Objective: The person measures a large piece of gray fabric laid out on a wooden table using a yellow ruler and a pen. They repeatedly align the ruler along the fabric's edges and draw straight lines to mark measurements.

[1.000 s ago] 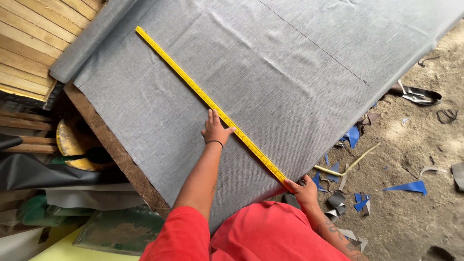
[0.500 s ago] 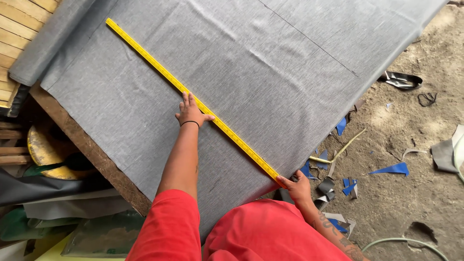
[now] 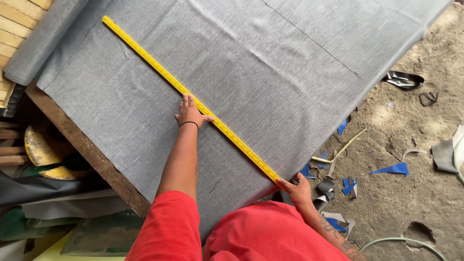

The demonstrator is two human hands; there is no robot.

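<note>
On grey fabric point(image 3: 270, 72), left hand point(image 3: 190, 113) flat (right hand point(image 3: 298, 188) pinching) along yellow ruler point(image 3: 159, 67)

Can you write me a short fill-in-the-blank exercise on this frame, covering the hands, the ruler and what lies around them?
1. The left hand presses flat on the long ruler, whose colour is ____.
2. The right hand pinches the ruler's near end at the edge of the ____ fabric.
3. The scraps scattered on the dirt floor are mostly grey and ____.
4. The person's sleeve is ____.

Missing words: yellow; grey; blue; red
</note>
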